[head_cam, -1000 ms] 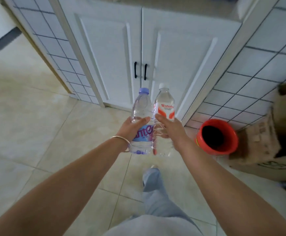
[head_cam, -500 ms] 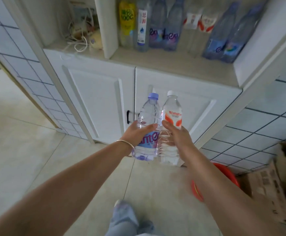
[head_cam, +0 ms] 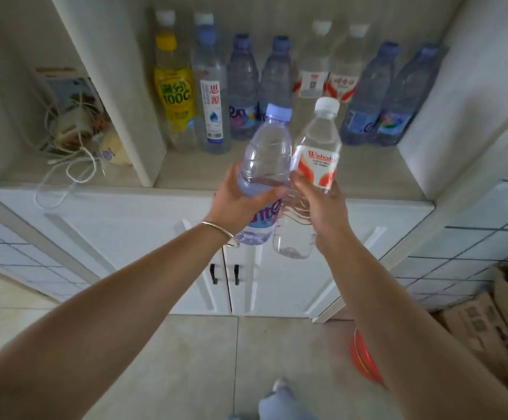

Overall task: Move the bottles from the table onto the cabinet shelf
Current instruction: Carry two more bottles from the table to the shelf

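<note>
Head view, forward-down, close on cabinet shelf [head_cam: 277,174]

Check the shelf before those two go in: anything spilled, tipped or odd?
No spills, and the bottles on the cabinet shelf stand upright. One oddity: a tangle of white cord in the left compartment has a loop hanging over the front edge.

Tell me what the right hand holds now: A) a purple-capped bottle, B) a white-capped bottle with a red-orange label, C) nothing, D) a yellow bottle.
B: the right hand grips the white-capped bottle; the left hand grips the purple-capped bottle.
</note>
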